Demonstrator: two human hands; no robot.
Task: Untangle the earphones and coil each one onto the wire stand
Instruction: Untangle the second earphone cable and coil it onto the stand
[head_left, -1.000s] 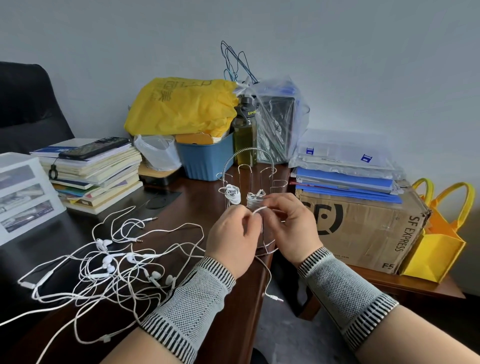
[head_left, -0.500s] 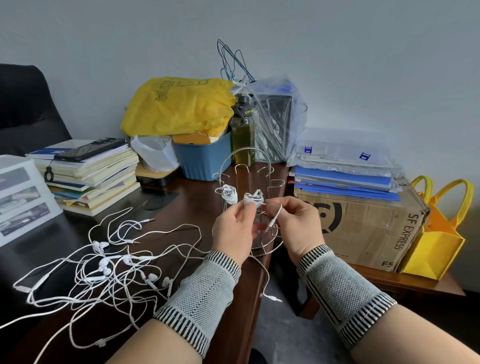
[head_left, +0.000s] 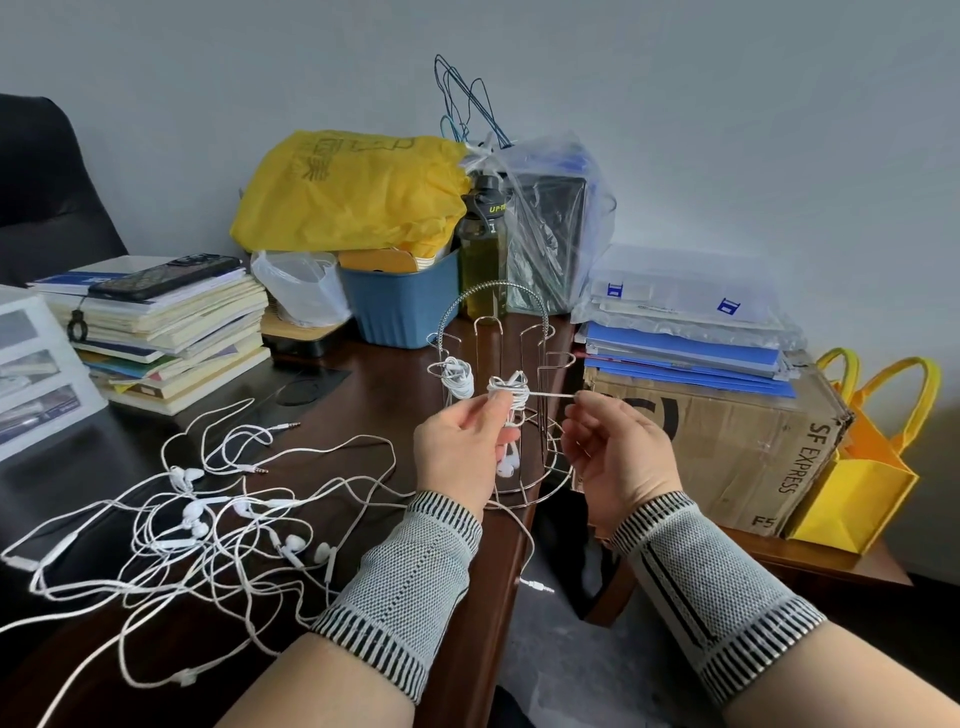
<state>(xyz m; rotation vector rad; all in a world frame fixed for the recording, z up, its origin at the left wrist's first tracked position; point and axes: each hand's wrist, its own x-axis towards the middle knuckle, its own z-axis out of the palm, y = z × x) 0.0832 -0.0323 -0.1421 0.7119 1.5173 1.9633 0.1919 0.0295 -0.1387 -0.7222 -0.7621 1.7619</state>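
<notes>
Your left grip (head_left: 460, 457) is closed on the coiled earphone bundle (head_left: 511, 389), thumb pressed against its wraps, holding it at a prong of the wire stand (head_left: 498, 395). Two earbuds of that set hang below your fingers, in front of the stand's base ring. From the bundle a short taut stretch of white cord (head_left: 550, 396) runs right to your right grip (head_left: 615, 457), which pinches the cord's end between thumb and forefinger, just beside the stand. The rest of that cord drops off the tabletop (head_left: 363, 405) edge, its plug dangling over the floor.

Going left to right: the tangled earphones (head_left: 208, 519) lie spread on the tabletop to the left of your left forearm, well apart from the stand; how many sets are in the heap you cannot tell, though two plugs show at its far edge. On the stand, one finished coil (head_left: 457, 376) hangs on the left prong, touching nothing you hold. Next to it is the bundle in your left grip. That makes two coils at the stand.
</notes>
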